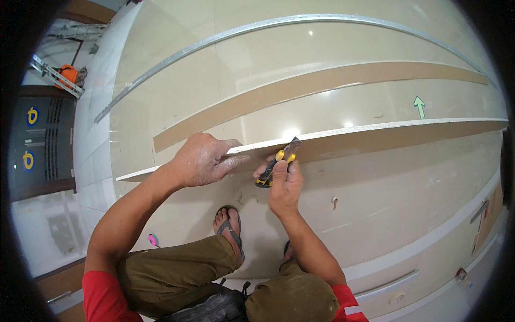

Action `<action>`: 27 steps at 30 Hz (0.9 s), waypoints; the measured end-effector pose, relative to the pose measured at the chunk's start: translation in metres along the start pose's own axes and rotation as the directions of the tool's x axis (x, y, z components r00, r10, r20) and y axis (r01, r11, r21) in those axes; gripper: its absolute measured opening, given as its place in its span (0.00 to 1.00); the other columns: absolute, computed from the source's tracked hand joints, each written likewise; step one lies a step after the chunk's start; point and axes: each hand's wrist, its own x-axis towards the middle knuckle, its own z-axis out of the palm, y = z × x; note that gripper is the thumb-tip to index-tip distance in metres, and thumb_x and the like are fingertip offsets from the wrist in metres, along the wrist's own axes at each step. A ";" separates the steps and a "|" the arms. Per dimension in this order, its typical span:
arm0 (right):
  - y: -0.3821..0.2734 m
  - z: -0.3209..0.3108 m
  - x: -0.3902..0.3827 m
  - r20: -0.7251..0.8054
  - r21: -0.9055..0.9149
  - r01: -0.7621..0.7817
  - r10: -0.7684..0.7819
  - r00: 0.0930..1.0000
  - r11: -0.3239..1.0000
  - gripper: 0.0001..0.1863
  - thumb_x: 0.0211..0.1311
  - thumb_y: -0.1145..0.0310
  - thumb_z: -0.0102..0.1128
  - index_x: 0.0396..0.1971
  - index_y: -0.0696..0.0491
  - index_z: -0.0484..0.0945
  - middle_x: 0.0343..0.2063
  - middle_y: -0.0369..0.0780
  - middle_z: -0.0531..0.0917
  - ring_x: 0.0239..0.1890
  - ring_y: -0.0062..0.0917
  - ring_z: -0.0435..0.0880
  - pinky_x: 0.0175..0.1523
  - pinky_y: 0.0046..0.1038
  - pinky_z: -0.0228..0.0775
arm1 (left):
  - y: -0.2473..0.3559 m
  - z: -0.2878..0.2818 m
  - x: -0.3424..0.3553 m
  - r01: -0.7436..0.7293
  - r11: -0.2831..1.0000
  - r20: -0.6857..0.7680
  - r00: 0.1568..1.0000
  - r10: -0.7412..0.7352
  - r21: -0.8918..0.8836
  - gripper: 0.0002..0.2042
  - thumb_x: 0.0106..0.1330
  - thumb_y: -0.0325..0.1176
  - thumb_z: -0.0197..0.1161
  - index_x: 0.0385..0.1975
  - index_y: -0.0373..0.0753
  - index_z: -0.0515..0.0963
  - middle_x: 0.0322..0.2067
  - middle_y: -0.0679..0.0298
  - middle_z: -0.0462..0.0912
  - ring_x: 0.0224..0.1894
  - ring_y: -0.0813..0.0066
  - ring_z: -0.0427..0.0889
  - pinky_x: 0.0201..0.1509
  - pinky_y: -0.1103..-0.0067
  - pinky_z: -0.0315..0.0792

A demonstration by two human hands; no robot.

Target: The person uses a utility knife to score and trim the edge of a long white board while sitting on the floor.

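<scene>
A long strip of plasterboard [375,140] stretches across in front of me, its rough white edge upward and its brown paper face toward me. My left hand [203,160], dusted white, is closed on that edge left of the middle, thumb on the near side and fingers over the far side. In my right hand [285,188] is a black and yellow utility knife [287,153]. Its blade points up and touches or nearly touches the white edge, just right of my left hand; the exact contact cannot be made out.
Beyond the board, a brown flat strip [300,88] and a long metal profile [279,21] lie on the glossy tiled floor. A green arrow marker [419,107] is near them. A pink tape measure [153,240] lies by my left knee. Ladders [56,75] and an orange item [66,75] stand far left.
</scene>
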 end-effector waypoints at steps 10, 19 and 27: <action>-0.013 0.002 0.001 -0.020 -0.027 0.017 -0.018 1.000 0.999 0.21 0.87 0.50 0.48 0.49 0.56 0.72 0.33 0.38 0.83 0.36 0.20 0.83 0.44 0.26 0.76 | 0.002 -0.001 -0.001 -0.007 1.000 0.006 1.000 0.007 0.009 0.13 0.74 0.45 0.69 0.43 0.41 0.87 0.20 0.50 0.81 0.24 0.47 0.83 0.32 0.61 0.77; -0.035 -0.002 -0.007 -0.074 -0.089 -0.027 0.020 0.997 0.996 0.16 0.86 0.57 0.52 0.46 0.58 0.73 0.31 0.38 0.84 0.32 0.18 0.84 0.39 0.23 0.78 | 0.003 -0.001 -0.003 -0.006 1.000 0.016 1.000 0.005 0.026 0.13 0.74 0.44 0.68 0.43 0.41 0.87 0.21 0.50 0.83 0.25 0.47 0.85 0.34 0.61 0.78; -0.042 -0.002 -0.009 -0.084 -0.109 -0.054 0.045 0.995 0.993 0.15 0.85 0.59 0.53 0.44 0.58 0.75 0.28 0.37 0.84 0.29 0.16 0.83 0.34 0.21 0.77 | 0.003 -0.001 -0.001 -0.016 0.999 0.012 1.000 0.016 0.035 0.13 0.75 0.45 0.68 0.42 0.41 0.87 0.22 0.51 0.84 0.26 0.46 0.85 0.34 0.60 0.78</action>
